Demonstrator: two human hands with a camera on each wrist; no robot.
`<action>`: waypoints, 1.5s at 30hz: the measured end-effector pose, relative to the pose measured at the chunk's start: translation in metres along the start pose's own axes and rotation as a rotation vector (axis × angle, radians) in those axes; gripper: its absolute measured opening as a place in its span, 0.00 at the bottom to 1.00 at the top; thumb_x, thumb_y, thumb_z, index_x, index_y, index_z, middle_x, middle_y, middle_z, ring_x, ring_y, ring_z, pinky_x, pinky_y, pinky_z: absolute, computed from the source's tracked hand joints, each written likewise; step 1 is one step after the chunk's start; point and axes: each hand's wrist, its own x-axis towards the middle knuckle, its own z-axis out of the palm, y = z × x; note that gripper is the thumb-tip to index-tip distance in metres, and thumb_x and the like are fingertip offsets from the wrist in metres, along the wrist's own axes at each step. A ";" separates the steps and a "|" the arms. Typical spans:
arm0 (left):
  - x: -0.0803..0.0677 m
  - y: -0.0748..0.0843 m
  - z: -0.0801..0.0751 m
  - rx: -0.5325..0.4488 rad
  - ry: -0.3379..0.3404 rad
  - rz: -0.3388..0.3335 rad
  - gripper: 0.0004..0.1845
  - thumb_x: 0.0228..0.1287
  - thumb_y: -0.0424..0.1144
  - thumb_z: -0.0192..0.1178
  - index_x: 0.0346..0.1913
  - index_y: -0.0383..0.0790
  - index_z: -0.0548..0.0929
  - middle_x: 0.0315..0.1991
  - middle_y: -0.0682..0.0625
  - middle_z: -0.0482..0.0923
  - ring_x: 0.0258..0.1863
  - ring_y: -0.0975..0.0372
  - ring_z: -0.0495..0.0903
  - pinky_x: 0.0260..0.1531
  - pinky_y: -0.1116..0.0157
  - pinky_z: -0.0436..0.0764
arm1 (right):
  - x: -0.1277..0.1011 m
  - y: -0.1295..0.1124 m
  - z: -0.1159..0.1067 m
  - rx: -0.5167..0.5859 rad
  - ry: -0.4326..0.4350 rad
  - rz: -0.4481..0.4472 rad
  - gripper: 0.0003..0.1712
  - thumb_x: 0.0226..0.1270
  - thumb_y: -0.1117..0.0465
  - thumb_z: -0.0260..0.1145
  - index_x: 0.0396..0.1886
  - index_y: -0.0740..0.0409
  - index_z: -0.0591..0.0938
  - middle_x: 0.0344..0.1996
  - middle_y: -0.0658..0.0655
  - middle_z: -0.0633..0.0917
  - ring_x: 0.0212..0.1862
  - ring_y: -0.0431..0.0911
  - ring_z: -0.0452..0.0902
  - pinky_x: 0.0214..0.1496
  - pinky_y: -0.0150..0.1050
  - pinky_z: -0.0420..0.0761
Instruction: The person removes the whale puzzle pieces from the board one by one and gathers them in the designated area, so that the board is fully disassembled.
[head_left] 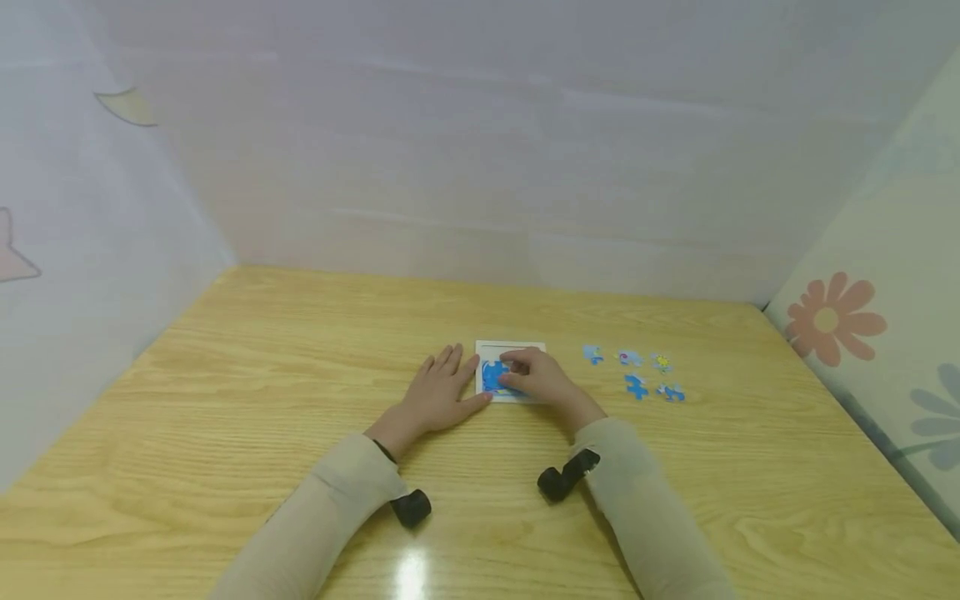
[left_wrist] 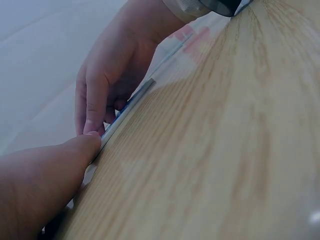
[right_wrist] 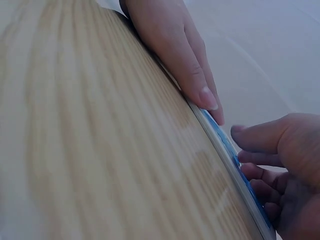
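Now, puzzle frame (head_left: 517, 343): flat on the wooden surface (head_left: 187, 417), between both hands, its right part hidden from me by the right grip (head_left: 543, 379)
Left grip (head_left: 438, 398): fingers extended and spread along the frame's left edge, thumb at the near-left corner, nothing held
Right grip: half curled over the frame, gap between thumb and index, nothing pinched that I can see
Blue pieces (head_left: 491, 375): in the frame, left part; fit under the fingers I can't check
Loose pieces (head_left: 636, 387): five, on the surface right of the frame
Frame risk: could skid or twist, I'd say, if the right fingers push sideways, since the left grip braces mainly one side
Piece risk: a knob could ride up or seat crooked if pressed while misaligned
Cuff risk: right sleeve (head_left: 652, 508) might sweep loose pieces if the forearm swings right
Writing: no brand, label or text I can read, black wrist cameras (head_left: 411, 508) included
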 end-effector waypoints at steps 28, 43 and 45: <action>0.000 0.005 0.000 -0.024 0.021 -0.037 0.34 0.69 0.57 0.44 0.71 0.41 0.59 0.72 0.34 0.48 0.73 0.45 0.46 0.69 0.44 0.48 | 0.002 -0.009 0.010 0.115 0.116 0.108 0.17 0.58 0.67 0.65 0.49 0.62 0.79 0.41 0.60 0.82 0.41 0.48 0.73 0.47 0.42 0.75; 0.000 0.005 -0.001 -0.028 0.021 -0.038 0.34 0.69 0.57 0.44 0.71 0.40 0.59 0.72 0.34 0.48 0.73 0.45 0.45 0.69 0.44 0.48 | 0.004 -0.007 0.012 0.082 0.112 0.127 0.15 0.59 0.66 0.66 0.47 0.63 0.80 0.38 0.58 0.81 0.39 0.47 0.72 0.45 0.40 0.74; -0.001 0.005 -0.001 -0.027 0.016 -0.039 0.34 0.69 0.57 0.44 0.71 0.40 0.59 0.72 0.34 0.48 0.73 0.45 0.45 0.69 0.44 0.48 | 0.004 -0.007 0.012 0.079 0.115 0.121 0.15 0.59 0.66 0.66 0.46 0.63 0.80 0.37 0.58 0.82 0.38 0.46 0.72 0.44 0.39 0.74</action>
